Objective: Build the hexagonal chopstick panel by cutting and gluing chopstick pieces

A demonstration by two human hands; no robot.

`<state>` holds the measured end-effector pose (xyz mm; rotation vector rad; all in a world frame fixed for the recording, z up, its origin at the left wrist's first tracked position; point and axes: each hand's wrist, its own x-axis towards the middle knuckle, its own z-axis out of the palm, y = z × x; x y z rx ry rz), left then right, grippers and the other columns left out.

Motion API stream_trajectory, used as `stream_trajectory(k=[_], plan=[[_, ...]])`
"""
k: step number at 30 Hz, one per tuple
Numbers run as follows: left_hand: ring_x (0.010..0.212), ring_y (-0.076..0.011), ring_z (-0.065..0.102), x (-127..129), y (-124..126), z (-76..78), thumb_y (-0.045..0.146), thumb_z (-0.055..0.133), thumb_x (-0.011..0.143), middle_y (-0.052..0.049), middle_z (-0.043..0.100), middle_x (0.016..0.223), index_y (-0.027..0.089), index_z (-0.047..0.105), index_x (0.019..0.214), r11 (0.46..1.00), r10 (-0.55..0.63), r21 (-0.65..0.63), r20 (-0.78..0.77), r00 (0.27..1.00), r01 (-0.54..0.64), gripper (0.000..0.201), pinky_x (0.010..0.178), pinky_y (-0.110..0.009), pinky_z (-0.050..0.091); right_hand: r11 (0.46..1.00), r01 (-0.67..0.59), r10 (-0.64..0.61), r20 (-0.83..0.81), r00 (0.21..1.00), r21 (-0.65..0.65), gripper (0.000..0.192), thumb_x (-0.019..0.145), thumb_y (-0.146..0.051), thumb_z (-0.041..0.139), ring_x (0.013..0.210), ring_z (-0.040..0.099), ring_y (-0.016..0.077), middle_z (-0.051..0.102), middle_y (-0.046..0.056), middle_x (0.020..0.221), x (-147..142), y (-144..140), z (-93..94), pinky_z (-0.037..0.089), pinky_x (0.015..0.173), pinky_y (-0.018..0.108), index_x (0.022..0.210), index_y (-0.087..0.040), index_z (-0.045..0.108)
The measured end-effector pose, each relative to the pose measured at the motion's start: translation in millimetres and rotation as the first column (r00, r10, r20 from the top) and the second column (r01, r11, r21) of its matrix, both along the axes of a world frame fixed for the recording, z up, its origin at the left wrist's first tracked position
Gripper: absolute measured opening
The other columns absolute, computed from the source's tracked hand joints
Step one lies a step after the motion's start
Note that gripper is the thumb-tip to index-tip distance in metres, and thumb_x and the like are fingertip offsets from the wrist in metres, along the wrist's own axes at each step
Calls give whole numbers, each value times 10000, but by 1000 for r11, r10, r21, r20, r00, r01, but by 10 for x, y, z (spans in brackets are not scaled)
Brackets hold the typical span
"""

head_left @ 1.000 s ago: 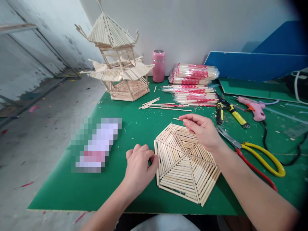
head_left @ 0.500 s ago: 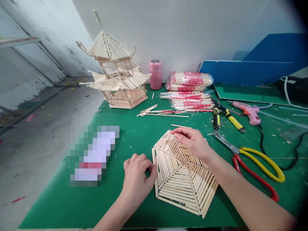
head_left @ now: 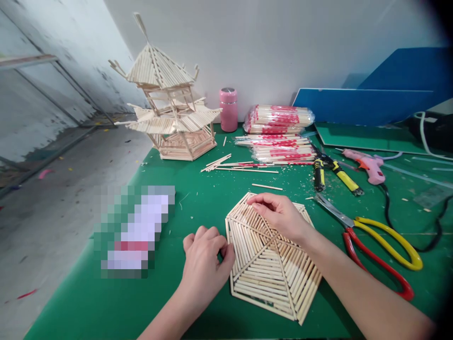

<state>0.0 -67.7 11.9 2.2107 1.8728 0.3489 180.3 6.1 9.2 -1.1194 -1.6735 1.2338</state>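
A flat hexagonal panel of wooden sticks (head_left: pixel 264 269), its rows arranged in triangular sections, lies on the green table. At its left edge is my left hand (head_left: pixel 207 257), with curled fingers and the thumb and index finger closed against the rim. My right hand (head_left: pixel 283 215) reaches over the upper part of the panel, fingertips pinched together close to its surface; whatever they hold, if anything, is hidden. Just beyond the panel lies a single loose stick (head_left: pixel 267 187).
A stick pagoda model (head_left: pixel 170 104) stands at the back left near a pink flask (head_left: pixel 229 111). Bagged sticks (head_left: pixel 279 118) lie behind. To the right are yellow-handled pliers (head_left: pixel 319 174), large red-and-yellow-handled scissors (head_left: pixel 378 255) and a pink glue gun (head_left: pixel 370 166). A pixelated patch (head_left: pixel 141 231) covers something at left.
My right hand has shifted slightly down and left over the panel, uncovering more of its upper right edge and the loose stick. My left hand stays at the left rim.
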Motion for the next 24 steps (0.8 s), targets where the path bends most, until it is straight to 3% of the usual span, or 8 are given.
stream_trajectory(k=[24], plan=[[665,-157,435,30,15,-51,247,424,765,7,493,569,174,442,482,999,33,23,-16,999,-33,294,639,-316,254,1000,-14,14,66,998,13,136,786,-212,509,731,579,134,659,28,835,7,-18,1,453,629,269,840,-202,634]])
